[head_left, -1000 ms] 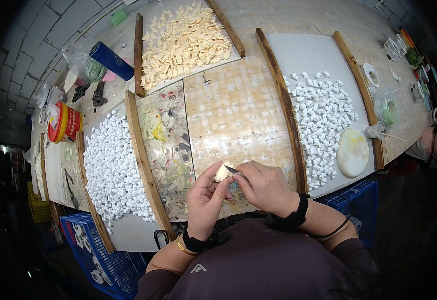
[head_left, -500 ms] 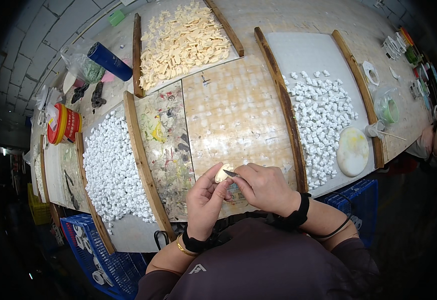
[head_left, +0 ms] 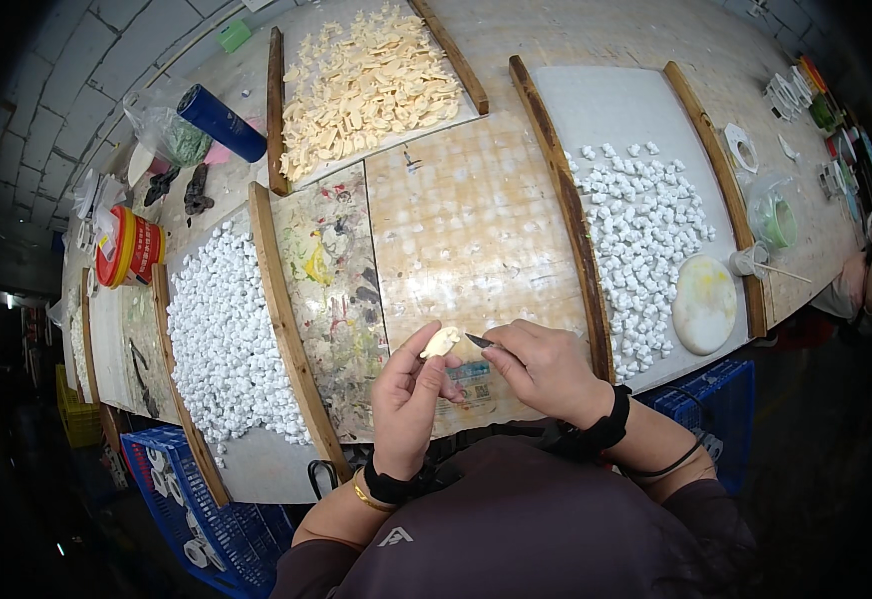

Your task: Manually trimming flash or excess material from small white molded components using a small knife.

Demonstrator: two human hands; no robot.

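Observation:
Between the thumb and fingers of my left hand [head_left: 408, 394] is a small cream-coloured moulded piece [head_left: 441, 342], held up over the near edge of the table. My right hand [head_left: 548, 371] grips a knife with a dark pointed blade [head_left: 478, 340]; its handle is hidden in my fingers. The blade's tip points left at the piece, a small gap apart from it. Many similar cream pieces [head_left: 366, 90] lie heaped on a board at the far side.
Small white pieces cover a wood-edged board [head_left: 226, 339] on the left and another [head_left: 645, 240] on the right. A whitish round disc [head_left: 705, 304] lies at the right board's near end. A red bucket [head_left: 131, 248] and blue cylinder [head_left: 221, 123] stand at left. Blue crates [head_left: 196, 509] sit below.
The knife has moved right, off the cream piece. My left hand has turned the piece, and more of it shows now.

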